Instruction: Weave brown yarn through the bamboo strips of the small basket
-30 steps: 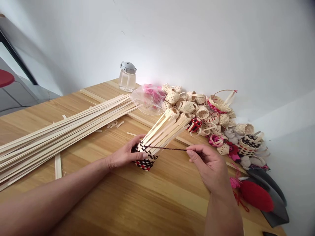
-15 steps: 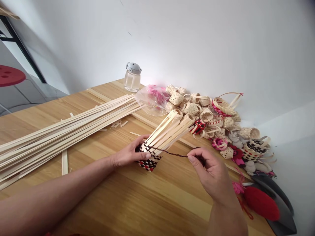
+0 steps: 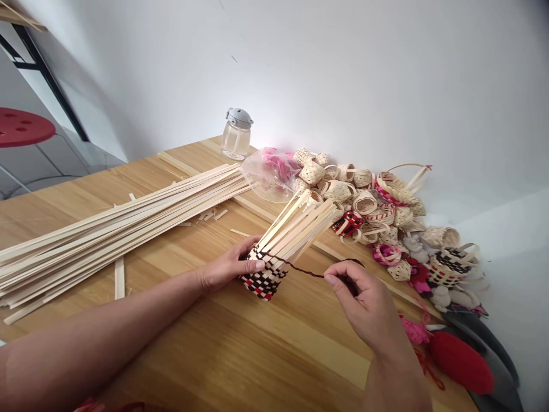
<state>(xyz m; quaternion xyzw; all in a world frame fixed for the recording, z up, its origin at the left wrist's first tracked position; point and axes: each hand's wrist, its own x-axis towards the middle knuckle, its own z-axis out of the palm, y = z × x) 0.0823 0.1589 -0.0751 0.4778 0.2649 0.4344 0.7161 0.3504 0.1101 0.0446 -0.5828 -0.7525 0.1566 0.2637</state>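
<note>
The left hand (image 3: 231,264) is curled around the woven body of a basket (image 3: 265,280), its thumb flat across the near face and its fingers passing behind, where they are largely hidden. The right hand (image 3: 362,300) is narrowed to a pinch, thumb against forefinger, gripping a dark cord (image 3: 305,270); the remaining fingers are bent inward, with more of the cord showing at them. The cord runs from the top of the weave across to the pinch.

The basket is held between the hands and the far heap, tilted to the far right. Its body is checked in black, red and natural; its unwoven strips (image 3: 295,232) point toward the heap.

Compared with one second earlier, the cord has gone from straight and taut to slack, dipping toward the right hand. The left hand's hold is unchanged. The view has shifted, with more of the red stool (image 3: 26,127) showing at far left.

On the counter (image 3: 223,360), a bundle of pale strips (image 3: 128,223) lies to the left. A lidded jar (image 3: 235,140) stands at the far side, near a clear plastic bag (image 3: 266,180). Small woven baskets (image 3: 364,201) are heaped at far right; red yarn (image 3: 461,361) lies at near right.
</note>
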